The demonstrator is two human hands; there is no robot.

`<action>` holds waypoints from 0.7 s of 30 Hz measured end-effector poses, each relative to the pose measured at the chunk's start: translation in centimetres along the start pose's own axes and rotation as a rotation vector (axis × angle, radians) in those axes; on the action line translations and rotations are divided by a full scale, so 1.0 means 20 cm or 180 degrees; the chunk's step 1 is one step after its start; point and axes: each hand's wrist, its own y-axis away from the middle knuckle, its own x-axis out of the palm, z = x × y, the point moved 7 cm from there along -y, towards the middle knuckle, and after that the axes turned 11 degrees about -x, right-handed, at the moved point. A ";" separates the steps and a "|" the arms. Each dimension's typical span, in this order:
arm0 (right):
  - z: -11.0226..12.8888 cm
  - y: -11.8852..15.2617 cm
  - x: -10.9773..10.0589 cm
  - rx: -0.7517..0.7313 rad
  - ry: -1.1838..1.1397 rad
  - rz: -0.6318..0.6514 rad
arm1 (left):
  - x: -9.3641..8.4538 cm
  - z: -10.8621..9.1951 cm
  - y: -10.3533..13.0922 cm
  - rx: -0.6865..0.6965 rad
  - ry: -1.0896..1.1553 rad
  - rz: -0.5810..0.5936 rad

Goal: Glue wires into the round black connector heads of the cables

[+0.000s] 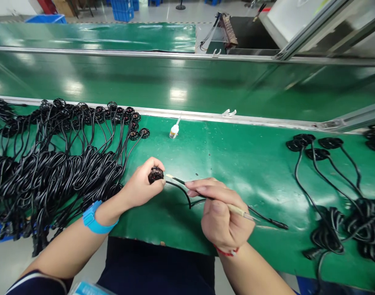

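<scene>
My left hand point(140, 186) is closed on a small round black part point(156, 175), pinched between thumb and fingers above the green tabletop. A black cable point(181, 189) runs from that part to the right, passes behind my right hand and ends in a slim black plug point(278, 223). With my right hand point(226, 213) I grip a thin pen-like tool point(179, 180), dark along its shaft, with a pale tip and a yellowish wrapped section. Its tip points at the round part, a small gap apart. Beyond my hands stands a small white bottle point(174, 131) with a thin nozzle.
Many coiled black cables point(58, 176) with round black ends lie heaped on the left. Several more cable bundles point(328, 229) lie on the right. A metal rail point(193, 116) with a white clip point(229, 113) runs along the far edge of the green table point(230, 164).
</scene>
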 end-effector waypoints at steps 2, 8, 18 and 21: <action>0.00 -0.01 0.01 -0.0112 -0.0037 -0.0079 | 0.00 -0.01 0.01 0.0036 0.0064 0.0027; 0.00 -0.01 0.01 -0.0228 -0.0039 -0.0221 | 0.00 -0.01 0.02 0.0020 0.0334 0.0211; -0.01 0.00 0.01 -0.0143 0.0126 -0.0169 | 0.00 -0.01 0.01 -0.0045 0.1009 0.0315; 0.00 0.00 0.01 -0.0137 0.0121 -0.0169 | 0.00 -0.01 0.01 -0.0050 0.1109 0.0307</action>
